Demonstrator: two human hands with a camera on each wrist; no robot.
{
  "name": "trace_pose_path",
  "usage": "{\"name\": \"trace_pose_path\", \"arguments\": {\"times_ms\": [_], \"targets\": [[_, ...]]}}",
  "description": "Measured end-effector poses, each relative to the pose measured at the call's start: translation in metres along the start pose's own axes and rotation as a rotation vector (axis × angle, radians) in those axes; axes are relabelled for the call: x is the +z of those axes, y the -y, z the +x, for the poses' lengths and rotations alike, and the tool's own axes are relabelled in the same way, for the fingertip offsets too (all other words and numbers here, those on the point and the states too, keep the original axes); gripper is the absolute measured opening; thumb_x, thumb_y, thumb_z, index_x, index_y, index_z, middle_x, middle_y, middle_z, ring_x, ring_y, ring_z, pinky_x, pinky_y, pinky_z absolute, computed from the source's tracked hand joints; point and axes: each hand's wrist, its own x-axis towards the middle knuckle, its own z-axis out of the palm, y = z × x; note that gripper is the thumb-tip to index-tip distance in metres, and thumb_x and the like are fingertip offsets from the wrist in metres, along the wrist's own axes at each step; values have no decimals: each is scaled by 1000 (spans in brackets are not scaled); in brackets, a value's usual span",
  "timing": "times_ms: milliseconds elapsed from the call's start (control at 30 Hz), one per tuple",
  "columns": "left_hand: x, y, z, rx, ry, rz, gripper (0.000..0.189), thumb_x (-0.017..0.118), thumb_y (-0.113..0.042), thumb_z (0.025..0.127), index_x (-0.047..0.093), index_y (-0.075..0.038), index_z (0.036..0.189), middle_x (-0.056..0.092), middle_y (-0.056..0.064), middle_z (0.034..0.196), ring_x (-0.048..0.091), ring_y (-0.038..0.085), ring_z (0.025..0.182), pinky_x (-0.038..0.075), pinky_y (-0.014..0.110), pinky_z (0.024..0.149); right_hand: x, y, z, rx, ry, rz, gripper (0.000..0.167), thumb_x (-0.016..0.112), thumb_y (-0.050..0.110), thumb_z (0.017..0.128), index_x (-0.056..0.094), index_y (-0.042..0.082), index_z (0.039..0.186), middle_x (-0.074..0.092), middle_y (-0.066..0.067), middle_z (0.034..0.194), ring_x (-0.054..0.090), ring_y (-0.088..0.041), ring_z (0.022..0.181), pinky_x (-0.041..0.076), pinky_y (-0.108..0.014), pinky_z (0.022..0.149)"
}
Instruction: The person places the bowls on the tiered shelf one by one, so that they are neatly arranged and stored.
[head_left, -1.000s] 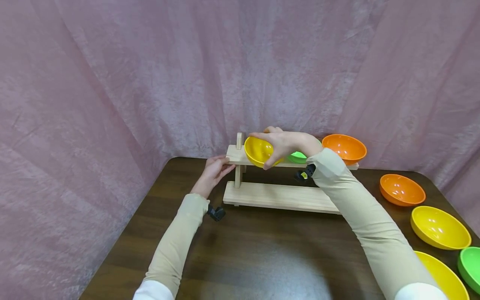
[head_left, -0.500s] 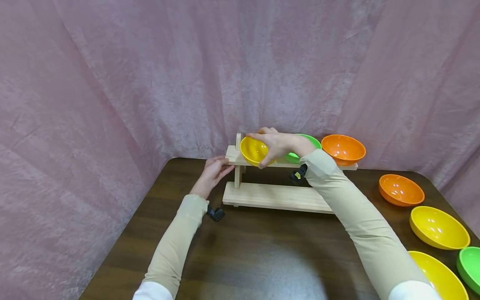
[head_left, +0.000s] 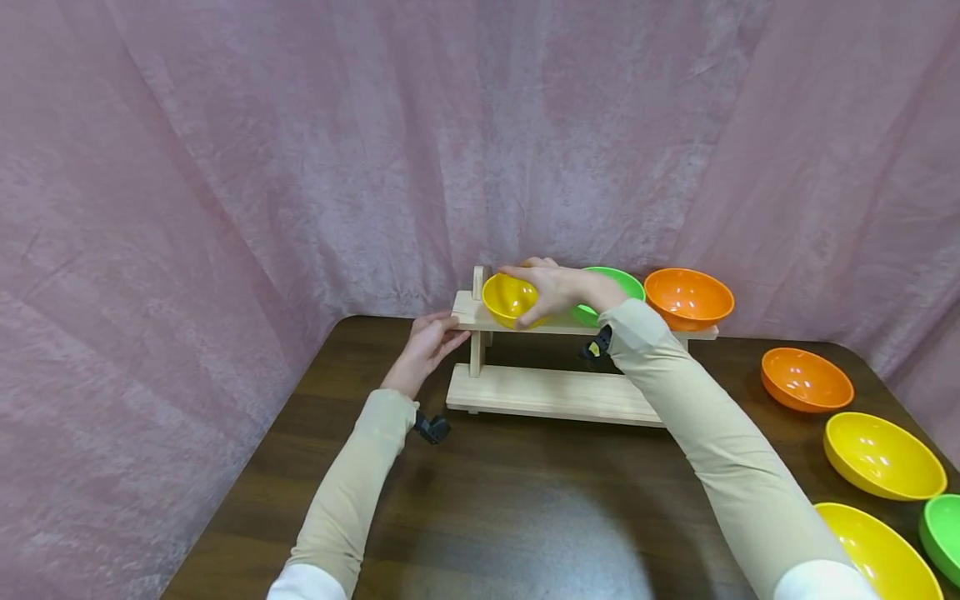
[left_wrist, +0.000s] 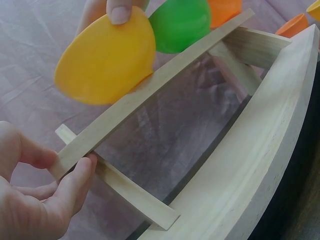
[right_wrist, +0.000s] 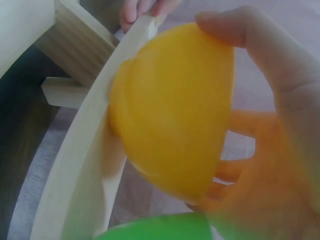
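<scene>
My right hand [head_left: 558,287] grips a yellow bowl [head_left: 508,298] by its rim, thumb on the near side and fingers across the far side. In the right wrist view, the foot of the yellow bowl [right_wrist: 170,110] is right at the top board of a two-tier wooden shelf [head_left: 555,392]. At the left end of that top board, my left hand [head_left: 427,346] pinches the board; the left wrist view shows the thumb and fingers of the left hand [left_wrist: 45,185] on either side of its end. Beside the yellow bowl sit a green bowl [head_left: 618,292] and an orange bowl [head_left: 688,298].
On the dark wooden table [head_left: 480,508], to the right of the shelf, stand another orange bowl [head_left: 806,380], a yellow bowl [head_left: 885,456], a nearer yellow bowl [head_left: 881,550] and a green bowl [head_left: 947,533]. A pink curtain [head_left: 375,150] hangs behind the table.
My right hand has moved slightly left along the top board with the yellow bowl, showing more of the green bowl. My left hand has stayed at the board's end.
</scene>
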Motion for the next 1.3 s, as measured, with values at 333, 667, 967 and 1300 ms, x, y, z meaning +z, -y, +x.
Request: {"name": "trace_pose_path", "arguments": {"times_ms": [333, 667, 967, 1300], "targets": [[0, 2, 1, 4, 6, 8, 47, 48, -1, 97, 37, 10, 141, 51, 26, 127, 64, 9, 72, 60, 17, 77, 4, -6, 4, -20, -16, 13, 96, 72, 44, 80, 20, 13, 155, 20, -24, 155, 22, -42, 141, 28, -60, 117], [2, 0, 1, -9, 12, 10, 45, 46, -2, 98, 38, 9, 142, 49, 28, 134, 65, 9, 75, 59, 14, 74, 2, -9, -5, -2, -40, 4, 100, 73, 48, 79, 17, 16, 156, 13, -27, 156, 16, -44, 143, 26, -66, 115], [3, -1, 1, -10, 19, 11, 44, 46, -2, 99, 40, 8, 141, 49, 28, 135, 64, 11, 78, 59, 15, 75, 1, -9, -29, -69, -115, 5, 96, 74, 45, 80, 20, 18, 155, 12, -27, 157, 16, -45, 143, 30, -67, 113], [2, 0, 2, -19, 3, 3, 45, 47, -1, 98, 39, 8, 142, 51, 24, 127, 64, 10, 73, 60, 16, 76, 10, -12, -68, -158, -241, -66, 85, 74, 41, 83, 32, 13, 151, 24, -26, 153, 26, -43, 139, 38, -62, 110]]}}
